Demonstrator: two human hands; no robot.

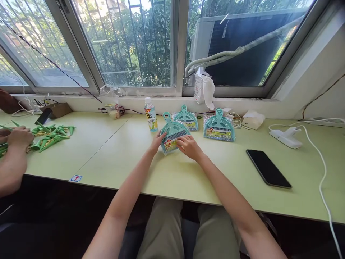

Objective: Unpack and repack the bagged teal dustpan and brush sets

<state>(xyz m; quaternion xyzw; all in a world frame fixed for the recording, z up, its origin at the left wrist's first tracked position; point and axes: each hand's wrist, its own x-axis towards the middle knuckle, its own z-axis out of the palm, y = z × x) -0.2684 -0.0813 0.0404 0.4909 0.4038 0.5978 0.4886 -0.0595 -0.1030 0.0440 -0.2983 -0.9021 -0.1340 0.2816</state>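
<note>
While both hands rest on it, teal plastic dustpan set (172,133) lies film-wrapped, fan-shaped | left hand (157,141) fingers spread at its edge | right hand (189,146) flat, gripping nothing | smooth green table (172,172) beneath

Under the fingertips of the left hand (158,141) and right hand (189,146) lay a teal dustpan set (172,132) of smooth moulded plastic, sealed in a clear, glossy film wrap with a printed paper label. Beyond the fingers, two more wrapped sets (185,118) (219,125) showed the same shiny film. The table (113,151) beneath the palms looked like matt pale-green laminate, smooth. Just beyond the left fingers stood a clear plastic bottle (150,115); well to the right of the right fingers, a phone (268,168) lay with a glossy black glass face.
</note>
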